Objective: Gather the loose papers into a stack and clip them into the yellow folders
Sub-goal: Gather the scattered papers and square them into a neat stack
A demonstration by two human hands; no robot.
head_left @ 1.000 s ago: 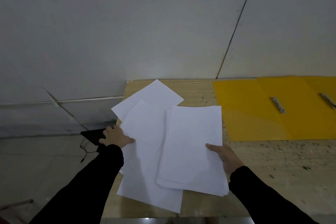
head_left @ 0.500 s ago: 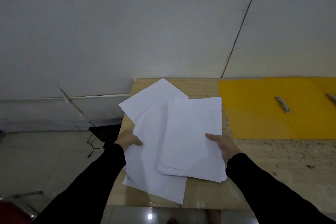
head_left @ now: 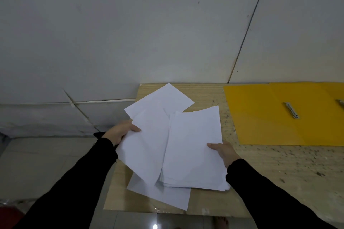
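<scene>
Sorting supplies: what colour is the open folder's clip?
The clip is silver-grey metal, on the yellow folder; head view.

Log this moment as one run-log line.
phase: gathering | left hand: grips loose sheet | right hand: grips paper stack | yellow folders: open, no papers | table: two other sheets

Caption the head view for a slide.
Left hand and right hand hold loose white paper sheets over wooden table beside open yellow folders.

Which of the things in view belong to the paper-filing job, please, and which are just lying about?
Job: stack of papers gripped by the right hand; sheet held by the left hand; loose sheets; yellow folders with metal clips.
Lying about: dark object on the floor, partly hidden; red thing at the bottom-left corner.
</scene>
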